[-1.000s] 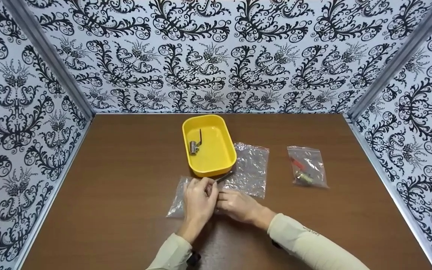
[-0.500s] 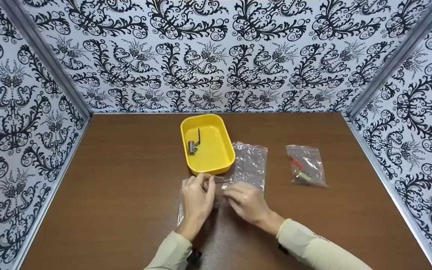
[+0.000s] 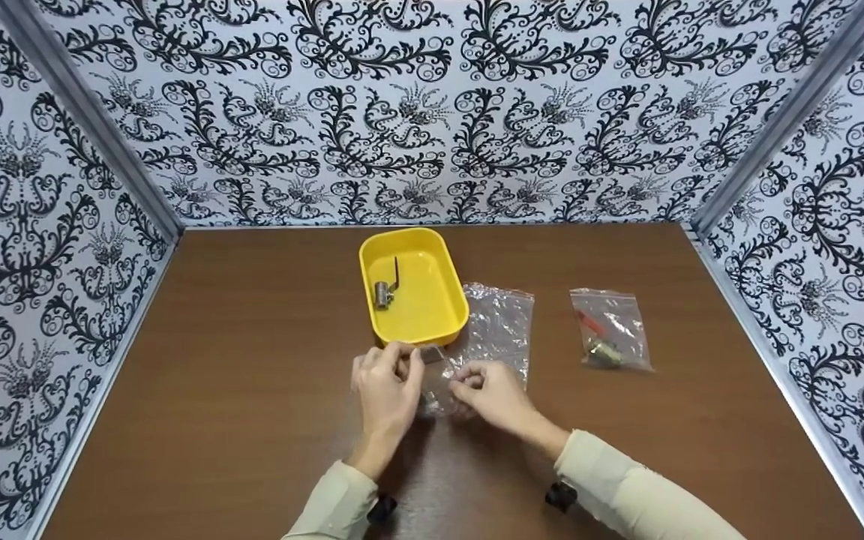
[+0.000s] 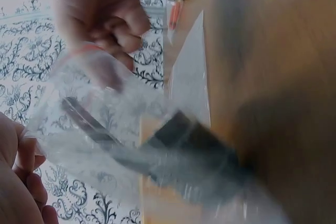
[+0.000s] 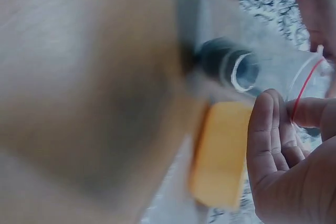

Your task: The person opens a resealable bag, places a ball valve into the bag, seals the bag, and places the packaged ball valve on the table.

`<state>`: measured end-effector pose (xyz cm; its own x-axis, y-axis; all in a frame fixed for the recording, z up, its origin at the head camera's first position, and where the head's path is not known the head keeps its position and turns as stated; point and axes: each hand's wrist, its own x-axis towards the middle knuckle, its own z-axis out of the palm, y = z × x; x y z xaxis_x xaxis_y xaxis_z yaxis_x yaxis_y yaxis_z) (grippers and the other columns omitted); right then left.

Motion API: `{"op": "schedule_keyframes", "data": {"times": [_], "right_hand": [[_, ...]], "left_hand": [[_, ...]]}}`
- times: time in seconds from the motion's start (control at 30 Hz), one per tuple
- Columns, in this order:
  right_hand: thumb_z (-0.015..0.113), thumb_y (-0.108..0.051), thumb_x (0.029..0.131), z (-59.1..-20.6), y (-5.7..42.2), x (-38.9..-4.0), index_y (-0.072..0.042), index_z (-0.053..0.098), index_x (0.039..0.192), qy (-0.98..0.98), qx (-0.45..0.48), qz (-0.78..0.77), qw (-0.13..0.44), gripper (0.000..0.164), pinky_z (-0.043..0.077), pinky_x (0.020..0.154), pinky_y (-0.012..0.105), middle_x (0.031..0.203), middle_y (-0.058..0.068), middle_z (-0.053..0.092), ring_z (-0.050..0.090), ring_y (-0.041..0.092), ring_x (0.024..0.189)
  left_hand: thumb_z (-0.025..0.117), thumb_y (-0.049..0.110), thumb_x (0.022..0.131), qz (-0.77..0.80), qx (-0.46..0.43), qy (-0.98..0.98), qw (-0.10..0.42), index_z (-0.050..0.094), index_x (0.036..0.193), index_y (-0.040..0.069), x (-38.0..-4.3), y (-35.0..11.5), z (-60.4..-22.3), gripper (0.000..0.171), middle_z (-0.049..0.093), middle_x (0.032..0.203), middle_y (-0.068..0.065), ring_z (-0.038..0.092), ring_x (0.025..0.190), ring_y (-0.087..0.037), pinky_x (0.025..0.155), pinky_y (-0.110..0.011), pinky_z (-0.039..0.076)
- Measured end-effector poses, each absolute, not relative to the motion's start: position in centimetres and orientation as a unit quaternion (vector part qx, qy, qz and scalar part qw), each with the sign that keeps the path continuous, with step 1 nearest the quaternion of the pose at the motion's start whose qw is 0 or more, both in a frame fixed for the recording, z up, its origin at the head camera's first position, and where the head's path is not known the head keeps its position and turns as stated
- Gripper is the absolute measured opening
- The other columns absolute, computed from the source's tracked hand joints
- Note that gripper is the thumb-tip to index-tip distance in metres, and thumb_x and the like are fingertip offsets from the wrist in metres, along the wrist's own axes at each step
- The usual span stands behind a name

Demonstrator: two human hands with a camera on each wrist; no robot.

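Note:
Both hands hold a clear zip bag (image 3: 436,397) by its upper edge, close in front of the yellow tray. My left hand (image 3: 388,386) pinches one side, and my right hand (image 3: 493,396) pinches the other between thumb and fingers. Inside the bag is a metal ball valve (image 4: 191,142) with a lever handle (image 4: 86,116), blurred in the left wrist view. From the right wrist, the valve's round open end (image 5: 245,72) shows through the plastic, and the bag's red zip strip (image 5: 306,88) runs beside my right thumb.
A yellow tray (image 3: 462,311) stands ahead, with another lever ball valve (image 3: 382,295) at its left side. To its right lies a flat clear zip bag (image 3: 503,322). Farther right is a zip bag (image 3: 623,319) holding a brass-coloured fitting with a red handle. Patterned walls enclose the brown table.
My right hand has moved right, away from the left hand, and now pinches the bag's edge. The bag has been raised and spread between the hands, and the lever no longer sticks out past them.

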<state>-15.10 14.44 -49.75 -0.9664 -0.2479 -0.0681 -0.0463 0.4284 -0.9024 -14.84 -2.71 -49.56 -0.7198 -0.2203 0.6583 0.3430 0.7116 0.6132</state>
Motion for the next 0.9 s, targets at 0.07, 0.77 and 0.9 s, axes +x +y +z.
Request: {"op": "schedule_keyframes", "data": {"times": [0.07,0.77,0.9], "right_hand": [[0.067,-0.009,0.088,-48.9,14.2,-15.1,0.001,0.068,0.089,0.831,-0.094,-0.541,0.088,0.010,0.057,0.057,0.046,0.071,0.017,0.070,0.067,0.030,0.057],[0.062,-0.046,0.092,-46.6,14.0,-14.2,-0.007,0.056,0.128,0.864,-0.188,-0.463,0.056,0.053,0.056,0.084,0.034,0.115,0.008,0.068,0.068,0.018,0.097],[0.070,-0.040,0.088,-47.1,14.1,-13.8,-0.012,0.048,0.128,0.858,-0.195,-0.471,0.056,0.054,0.054,0.089,0.036,0.120,0.008,0.066,0.066,0.020,0.107]], "left_hand": [[0.072,0.015,0.079,-0.373,-0.034,-0.846,0.378,0.066,0.071,0.014,-15.0,-3.0,-49.3,0.011,0.046,0.053,0.004,0.045,0.056,-0.013,0.069,-0.033,0.039],[0.072,0.019,0.081,-0.429,-0.005,-0.849,0.308,0.069,0.074,0.016,-14.9,-1.5,-47.9,0.008,0.060,0.060,0.005,0.056,0.060,-0.014,0.069,-0.036,0.044],[0.072,0.019,0.082,-0.444,-0.017,-0.849,0.287,0.069,0.076,0.017,-15.0,-1.5,-47.8,0.007,0.062,0.061,0.007,0.057,0.060,-0.012,0.071,-0.035,0.044]]}}
